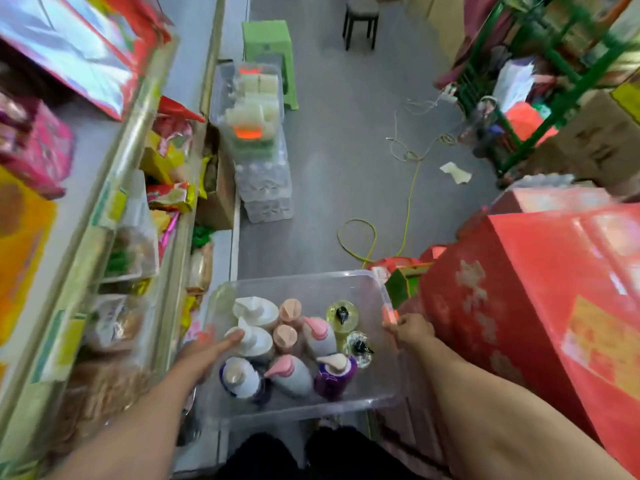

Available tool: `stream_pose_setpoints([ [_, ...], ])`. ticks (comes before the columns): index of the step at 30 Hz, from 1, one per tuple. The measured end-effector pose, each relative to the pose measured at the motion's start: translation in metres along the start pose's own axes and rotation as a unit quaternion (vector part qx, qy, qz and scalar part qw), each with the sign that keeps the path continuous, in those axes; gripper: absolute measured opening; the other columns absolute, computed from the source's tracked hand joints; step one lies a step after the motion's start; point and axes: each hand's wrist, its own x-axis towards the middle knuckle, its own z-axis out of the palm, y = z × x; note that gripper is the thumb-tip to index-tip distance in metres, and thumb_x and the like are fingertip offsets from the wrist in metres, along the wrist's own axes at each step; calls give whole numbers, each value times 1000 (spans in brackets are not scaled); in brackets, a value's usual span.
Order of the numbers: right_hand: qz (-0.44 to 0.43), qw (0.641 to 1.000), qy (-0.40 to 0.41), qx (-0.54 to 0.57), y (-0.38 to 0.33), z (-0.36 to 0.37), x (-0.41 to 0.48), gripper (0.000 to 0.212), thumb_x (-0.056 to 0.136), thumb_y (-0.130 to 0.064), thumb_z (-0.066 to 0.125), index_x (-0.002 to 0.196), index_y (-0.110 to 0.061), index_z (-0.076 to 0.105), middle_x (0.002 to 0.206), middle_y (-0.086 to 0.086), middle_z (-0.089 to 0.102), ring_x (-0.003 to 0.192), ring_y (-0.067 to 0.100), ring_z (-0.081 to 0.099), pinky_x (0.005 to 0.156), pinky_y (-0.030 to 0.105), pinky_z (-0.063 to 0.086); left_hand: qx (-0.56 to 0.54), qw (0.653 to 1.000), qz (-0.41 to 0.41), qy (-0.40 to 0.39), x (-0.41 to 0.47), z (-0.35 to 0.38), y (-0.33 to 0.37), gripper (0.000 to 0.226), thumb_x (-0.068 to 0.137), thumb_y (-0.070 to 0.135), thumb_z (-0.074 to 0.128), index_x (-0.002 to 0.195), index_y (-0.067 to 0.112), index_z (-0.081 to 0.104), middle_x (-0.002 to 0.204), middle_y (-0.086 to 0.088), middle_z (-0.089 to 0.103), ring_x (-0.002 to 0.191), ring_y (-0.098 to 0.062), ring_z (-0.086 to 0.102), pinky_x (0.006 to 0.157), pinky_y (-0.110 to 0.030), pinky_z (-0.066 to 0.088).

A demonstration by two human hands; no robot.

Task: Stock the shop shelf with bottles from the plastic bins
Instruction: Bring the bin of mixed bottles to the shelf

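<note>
Item: clear plastic bin, lidless, held in front of you above the grey floor, between the shop shelf on your left and the stacked red cartons on your right. Contents, all upright: two white pump bottles along the bin's left edge; two peach-capped bottles just beside them towards the middle; two grey bottles with pink pumps, one central and one at the near edge; two clear yellow bottles with black pumps towards the right edge; one purple bottle with a cream pump near the near right corner; one dark bottle with a pale pump at the near left corner. Hands: your left hand lies across the bin's left rim with fingers stretched out straight, tips touching the nearer white pump bottle. Your right hand is curled round the right rim, next to the orange latch. Further stock: a second clear bin with orange latches on packs of water bottles at the foot of the shelf. Beyond it a green stool. A yellow cable lies looped on the floor.
</note>
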Motion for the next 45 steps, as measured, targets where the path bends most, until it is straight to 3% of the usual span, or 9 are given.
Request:
stream_pose_setpoints([
  [6, -9, 999, 21, -46, -116, -81, 92, 48, 92, -47, 64, 58, -15, 53, 79, 12, 73, 85, 28, 70, 66, 30, 43, -102, 995, -4, 8, 69, -43, 131, 95, 71, 69, 72, 148, 23, 42, 145, -19, 48, 132, -38, 47, 110, -45, 36],
  [10, 11, 999, 26, -28, -178, -124, 159, 49, 91, -46, 66, 56, -13, 54, 49, 0, 53, 50, 13, 51, 60, 32, 39, -133, 991, 0, -22, 145, -66, 212, 91, 64, 67, 78, 140, 25, 50, 139, -15, 55, 129, -40, 50, 106, -48, 41],
  [19, 89, 992, 83, 22, -273, -244, 280, 50, 89, -47, 68, 55, -12, 60, 55, 2, 60, 66, 24, 61, 67, 30, 44, -26, 994, 45, -99, 285, -109, 434, 136, 31, 90, 61, 151, 32, 33, 154, 4, 39, 132, -25, 50, 107, -41, 43],
  [24, 110, 991, 76, 23, -323, -329, 367, 46, 90, -48, 66, 61, -13, 64, 57, -1, 63, 57, 12, 57, 52, 23, 37, -40, 992, 63, -99, 342, -98, 565, 102, 68, 72, 71, 150, 23, 36, 151, -5, 42, 132, -31, 49, 110, -43, 40],
  [30, 102, 993, 62, 13, -396, -434, 503, 44, 90, -49, 65, 78, -7, 72, 62, 2, 65, 63, 17, 62, 64, 28, 42, -50, 995, 29, -85, 420, -82, 700, 106, 58, 82, 69, 145, 29, 42, 138, -8, 57, 123, -34, 57, 99, -42, 48],
  [34, 85, 994, 62, -5, -450, -503, 573, 45, 90, -47, 66, 88, -4, 76, 79, 10, 73, 80, 26, 69, 77, 31, 51, -46, 995, 29, -81, 465, -85, 791, 97, 68, 74, 69, 148, 29, 39, 138, -4, 55, 120, -32, 58, 71, -30, 51],
  [38, 67, 993, 99, 10, -524, -568, 647, 46, 79, -54, 71, 62, -11, 69, 59, 4, 67, 59, 20, 62, 69, 29, 50, -81, 996, 1, -48, 517, -101, 875, 97, 67, 75, 70, 143, 22, 45, 130, -4, 61, 66, -13, 58, 48, -25, 36],
  [41, 37, 994, 104, 5, -585, -603, 708, 43, 86, -40, 74, 56, -10, 63, 51, 2, 61, 55, 18, 57, 68, 29, 46, -89, 995, -23, -43, 570, -118, 927, 103, 61, 80, 69, 139, 16, 51, 85, 2, 58, 52, -12, 49, 42, -22, 32],
  [45, 19, 995, 97, -2, -670, -636, 783, 43, 86, -40, 74, 58, -9, 64, 53, 3, 63, 56, 19, 59, 76, 35, 54, -121, 992, -17, -36, 640, -153, 996, 98, 63, 75, 72, 143, 23, 47, 118, -9, 67, 91, -25, 70, 69, -27, 53],
])
